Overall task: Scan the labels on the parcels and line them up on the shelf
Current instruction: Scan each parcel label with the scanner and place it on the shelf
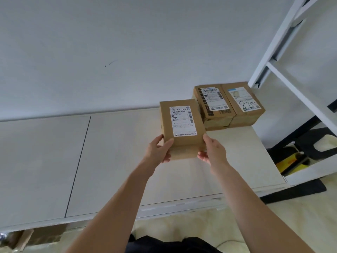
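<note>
White shelf board carries two labelled cardboard parcels side by side at its far right corner. Left hand and right hand grip a third parcel by its near sides, label up, probably to extend that row.

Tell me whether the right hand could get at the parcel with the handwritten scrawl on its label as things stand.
Probably not right away: the right hand grips the held parcel together with the left hand. The scrawled parcel sits uncovered at the shelf's right end, so the path looks free once the hand lets go.

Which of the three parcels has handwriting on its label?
The rightmost parcel, at the shelf's far right end. Its label carries a black handwritten scrawl; the middle parcel and the held parcel show only printed text and barcodes.
</note>
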